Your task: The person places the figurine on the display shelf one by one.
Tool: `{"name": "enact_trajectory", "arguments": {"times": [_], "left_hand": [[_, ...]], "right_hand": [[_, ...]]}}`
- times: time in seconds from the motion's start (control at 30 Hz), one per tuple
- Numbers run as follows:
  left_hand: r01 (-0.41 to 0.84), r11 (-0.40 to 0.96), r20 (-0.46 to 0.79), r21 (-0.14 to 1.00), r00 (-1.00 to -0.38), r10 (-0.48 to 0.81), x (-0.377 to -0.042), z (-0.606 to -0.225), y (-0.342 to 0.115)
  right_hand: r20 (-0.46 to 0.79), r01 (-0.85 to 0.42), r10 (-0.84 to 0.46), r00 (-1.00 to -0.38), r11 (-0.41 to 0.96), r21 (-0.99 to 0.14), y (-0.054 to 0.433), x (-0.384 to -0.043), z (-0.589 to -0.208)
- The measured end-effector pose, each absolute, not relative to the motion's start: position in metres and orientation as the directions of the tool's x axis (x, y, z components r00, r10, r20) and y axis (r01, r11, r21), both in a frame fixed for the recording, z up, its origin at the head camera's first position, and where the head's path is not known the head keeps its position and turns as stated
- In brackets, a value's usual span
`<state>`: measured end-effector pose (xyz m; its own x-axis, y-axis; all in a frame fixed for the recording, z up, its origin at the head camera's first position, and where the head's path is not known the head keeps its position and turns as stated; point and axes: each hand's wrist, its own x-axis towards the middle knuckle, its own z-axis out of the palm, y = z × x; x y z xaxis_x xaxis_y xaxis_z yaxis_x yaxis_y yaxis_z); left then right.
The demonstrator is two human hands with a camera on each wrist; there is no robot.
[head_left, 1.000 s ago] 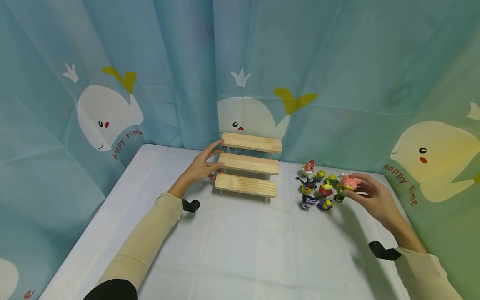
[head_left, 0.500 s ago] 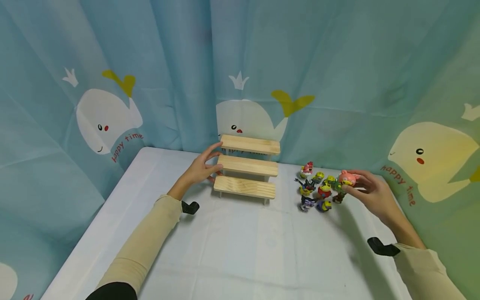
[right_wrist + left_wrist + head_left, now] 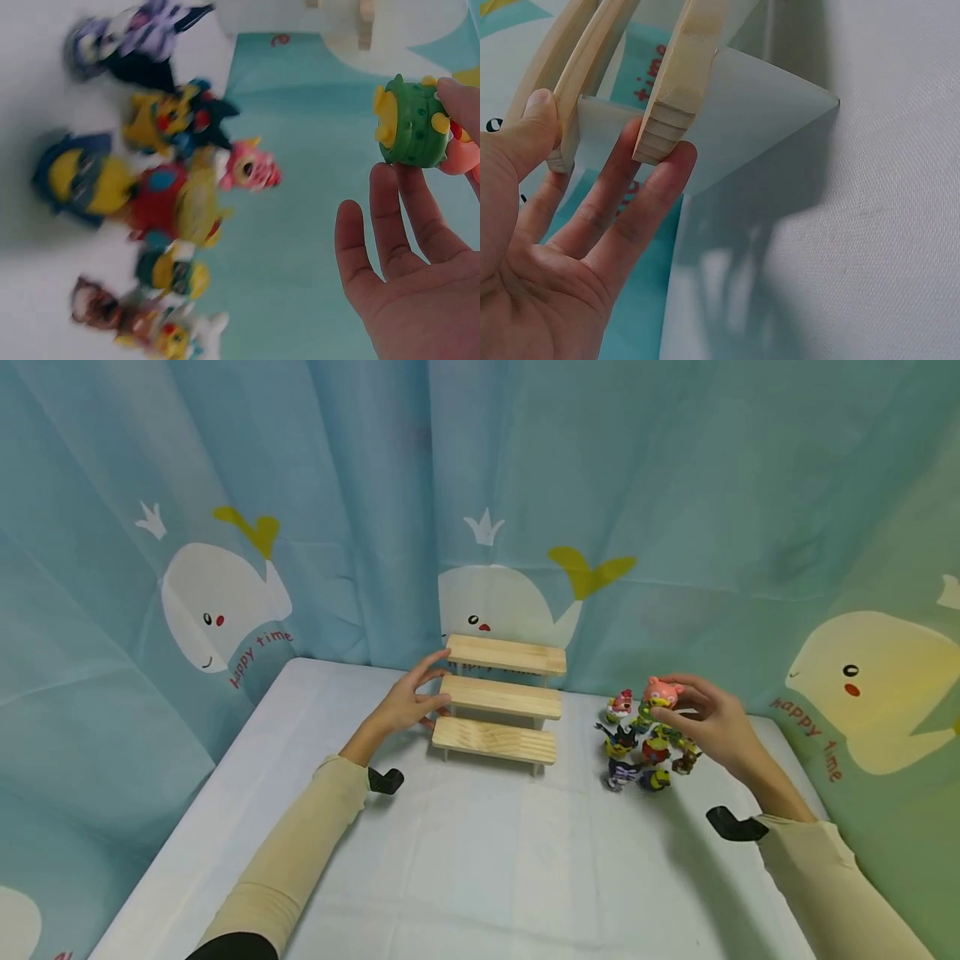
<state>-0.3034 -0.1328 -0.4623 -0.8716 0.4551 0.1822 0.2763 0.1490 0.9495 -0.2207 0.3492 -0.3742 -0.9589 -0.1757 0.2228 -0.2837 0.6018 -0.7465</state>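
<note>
A three-step wooden display stand (image 3: pixel 501 697) with pale boards stands at the back of the table. My left hand (image 3: pixel 405 700) holds it at its left end; in the left wrist view the thumb (image 3: pixel 536 120) and fingers (image 3: pixel 630 225) lie around the board ends. Off to the right, my right hand (image 3: pixel 712 718) pinches a toy figurine (image 3: pixel 662 692) with a pink eared head. Its green, yellow-spotted body (image 3: pixel 414 124) shows in the right wrist view. Under and beside that hand stand several small toy figurines (image 3: pixel 621 742), partly hidden by it.
A white cloth (image 3: pixel 480 860) covers the table. Blue-green curtains (image 3: pixel 360 510) printed with whales enclose the back and sides. The figurine with the red body (image 3: pixel 161 199) stands amid the cluster, close to its neighbours.
My right hand has moved left and a little up, carrying the pink-headed figurine over the cluster. The left hand stays at the stand's left end.
</note>
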Motion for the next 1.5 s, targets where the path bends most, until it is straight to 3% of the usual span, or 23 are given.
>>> {"name": "enact_trajectory", "arguments": {"times": [0.27,0.6,1.0,1.5], "left_hand": [[0.312,0.157,0.208,0.937,-0.861,0.464,-0.304,-0.463,-0.13],[0.27,0.152,0.178,0.951,-0.877,0.446,-0.302,-0.463,-0.134],[0.27,0.123,0.186,0.955,-0.867,0.462,-0.304,-0.463,-0.134],[0.286,0.093,0.219,0.954,-0.872,0.437,-0.301,-0.462,-0.132]], "right_hand": [[0.222,-0.319,-0.236,-0.946,0.565,-0.761,0.313,-0.239,-0.359],[0.254,-0.376,-0.295,-0.921,0.507,-0.776,0.256,-0.269,-0.343],[0.295,-0.396,-0.303,-0.906,0.363,-0.843,0.208,-0.296,-0.342],[0.281,-0.401,-0.353,-0.892,0.332,-0.854,0.152,-0.32,-0.342]]}}
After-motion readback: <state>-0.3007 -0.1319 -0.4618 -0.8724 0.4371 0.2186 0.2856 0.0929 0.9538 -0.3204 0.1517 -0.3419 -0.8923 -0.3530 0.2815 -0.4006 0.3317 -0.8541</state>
